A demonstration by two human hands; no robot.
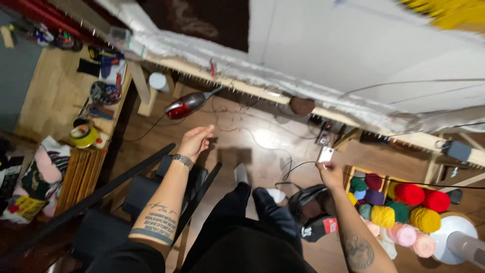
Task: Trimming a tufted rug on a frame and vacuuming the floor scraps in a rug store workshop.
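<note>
Left hand (193,141): extended forward above the wooden floor (252,139), palm turned inward, fingers (204,132) loosely spread and holding nothing. A metal wristwatch (182,160) sits on the wrist. The hand hangs over the black chair (136,194), whose frame lies at 6 o'clock from it.

Right hand (331,174): raised at 3 o'clock from the left hand, well apart from it. Its fingers are closed around the lower end of a small white rectangular device (326,154), which stands upright out of the grip. Motion blur prevents identifying the device; it may be a phone or a remote.

Surroundings:
- At 11 o'clock from the left hand, a red handheld vacuum (184,105) lies on the floor with its cord trailing beside it.
- Across the top of the view runs a wooden tufting frame (242,86) with white cloth (343,50) stretched over it.
- At 4 o'clock from the right hand, a wooden crate (352,173) holds yarn balls (409,193) in red, green, purple, yellow and pink.
- At 5 o'clock from the crate stands a white fan (462,242).
- At 6 o'clock from the right hand, just beside the forearm, a black bag (310,202) rests on the floor.
- At 9 o'clock from the left hand, a wooden worktop (55,91) carries tools and a yellow tape roll (83,135).

The person's dark-trousered legs (242,212) lie between the two forearms.
</note>
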